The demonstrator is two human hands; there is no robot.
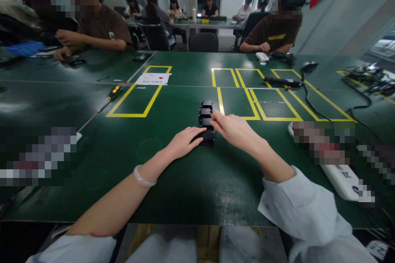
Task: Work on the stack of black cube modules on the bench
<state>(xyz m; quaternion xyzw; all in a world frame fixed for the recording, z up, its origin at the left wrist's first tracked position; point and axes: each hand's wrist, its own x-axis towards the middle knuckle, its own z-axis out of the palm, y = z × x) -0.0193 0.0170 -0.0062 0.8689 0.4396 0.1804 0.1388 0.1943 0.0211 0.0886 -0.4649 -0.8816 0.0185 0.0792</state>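
Several small black blocks (206, 112) stand in a row on the green table, running away from me. My left hand (184, 141) reaches in from the left, palm down, with its fingers stretched out and apart. Its fingertips rest on the near blocks (207, 137), against their left side and top. My right hand (230, 127) is at the right side of the row, thumb and fingers pinched together beside the middle blocks. Whatever lies in that pinch is hidden by the fingers.
A yellow-and-black screwdriver (114, 91) and a white paper (153, 78) lie to the left. Yellow tape (128, 115) marks rectangles. A black cylindrical tool (283, 82) with cable lies right. A white power strip (342, 185) lies near right. Co-workers sit opposite.
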